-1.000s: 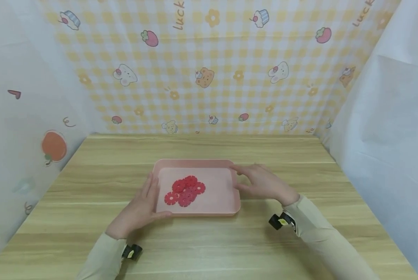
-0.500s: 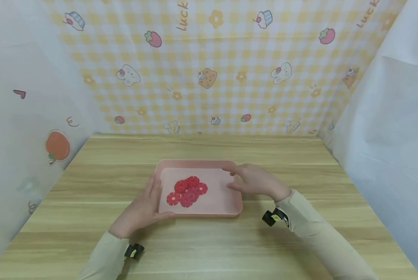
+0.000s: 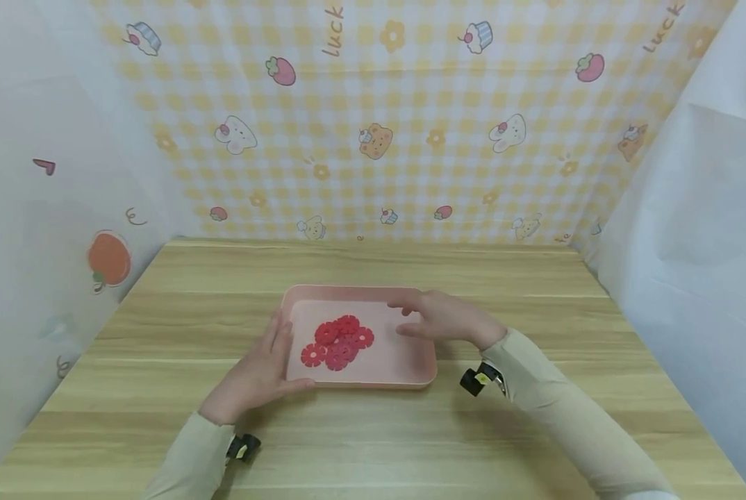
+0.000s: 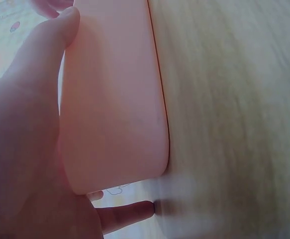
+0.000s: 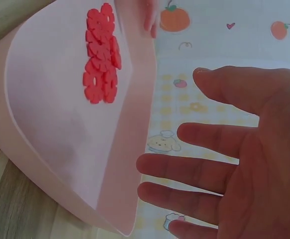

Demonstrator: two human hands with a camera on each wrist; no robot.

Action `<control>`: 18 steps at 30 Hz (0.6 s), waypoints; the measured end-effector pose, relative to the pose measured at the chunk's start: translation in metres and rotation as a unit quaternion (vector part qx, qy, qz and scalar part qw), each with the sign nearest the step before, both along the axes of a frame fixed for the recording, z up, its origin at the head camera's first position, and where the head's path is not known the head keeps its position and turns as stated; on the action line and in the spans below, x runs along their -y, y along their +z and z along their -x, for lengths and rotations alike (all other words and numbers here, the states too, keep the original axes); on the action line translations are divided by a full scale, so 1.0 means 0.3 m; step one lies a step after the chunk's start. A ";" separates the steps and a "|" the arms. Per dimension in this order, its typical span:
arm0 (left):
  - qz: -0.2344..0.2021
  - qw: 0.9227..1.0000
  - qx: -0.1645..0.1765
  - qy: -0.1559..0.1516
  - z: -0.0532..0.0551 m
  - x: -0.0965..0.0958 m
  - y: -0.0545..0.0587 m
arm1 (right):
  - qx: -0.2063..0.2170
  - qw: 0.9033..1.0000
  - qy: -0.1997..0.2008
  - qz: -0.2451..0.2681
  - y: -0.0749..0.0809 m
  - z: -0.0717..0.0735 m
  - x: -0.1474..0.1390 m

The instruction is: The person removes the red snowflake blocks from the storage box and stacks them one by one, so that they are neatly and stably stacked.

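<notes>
A shallow pink tray point(image 3: 404, 378) lies on the table with a small pile of red notched snowflake discs point(image 3: 342, 344) left of its middle. My left hand point(image 3: 251, 375) rests at the tray's near left corner, fingers along the left side and thumb on the front rim. In the left wrist view, one finger point(image 4: 127, 216) of that hand stretches straight past the tray's end. Over the tray's right side hovers my right hand point(image 3: 444, 319). The right wrist view shows its fingers point(image 5: 189, 169) spread and loosely extended, holding nothing, apart from the discs.
The wood-grain table point(image 3: 373, 444) runs back to a yellow checked cloth point(image 3: 404, 167) with cartoon prints. White sheets point(image 3: 679, 229) close off the right and left sides. A small black camera point(image 3: 473, 382) hangs at each wrist.
My right hand has moved left, from the tray's right rim to over its inside. The left hand stays at the corner. The whole scene shifts slightly right in view.
</notes>
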State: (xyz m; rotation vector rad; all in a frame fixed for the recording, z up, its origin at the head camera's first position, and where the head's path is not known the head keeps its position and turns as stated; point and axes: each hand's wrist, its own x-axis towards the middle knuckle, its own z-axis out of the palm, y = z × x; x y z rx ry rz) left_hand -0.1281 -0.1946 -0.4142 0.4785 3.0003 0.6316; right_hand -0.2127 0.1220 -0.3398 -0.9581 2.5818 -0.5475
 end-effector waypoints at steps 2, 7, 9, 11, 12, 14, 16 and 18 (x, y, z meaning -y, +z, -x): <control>0.001 1.000 0.003 0.001 0.000 0.000 0.003 | 0.008 1.000 0.003 -0.003 -0.002 0.006 0.007; -0.001 1.000 0.013 0.005 0.001 -0.002 0.005 | 0.018 1.000 0.013 -0.007 -0.004 0.022 0.026; -0.003 1.000 0.016 0.006 0.002 -0.003 0.005 | 0.023 1.000 0.016 -0.008 -0.006 0.028 0.033; -0.003 1.000 0.021 0.008 0.003 -0.003 0.006 | 0.024 1.000 0.017 -0.009 -0.007 0.034 0.039; -0.002 1.000 0.023 0.008 0.003 -0.002 0.006 | 0.025 0.999 0.017 -0.010 -0.008 0.037 0.041; -0.001 1.000 0.027 0.009 0.003 -0.003 0.007 | 0.027 0.999 0.017 -0.011 -0.009 0.042 0.046; 0.000 0.999 0.030 0.010 0.002 -0.003 0.009 | 0.030 0.999 0.018 -0.008 -0.012 0.048 0.051; -0.001 0.999 0.032 0.011 0.001 -0.004 0.009 | 0.034 0.999 0.022 -0.005 -0.011 0.052 0.057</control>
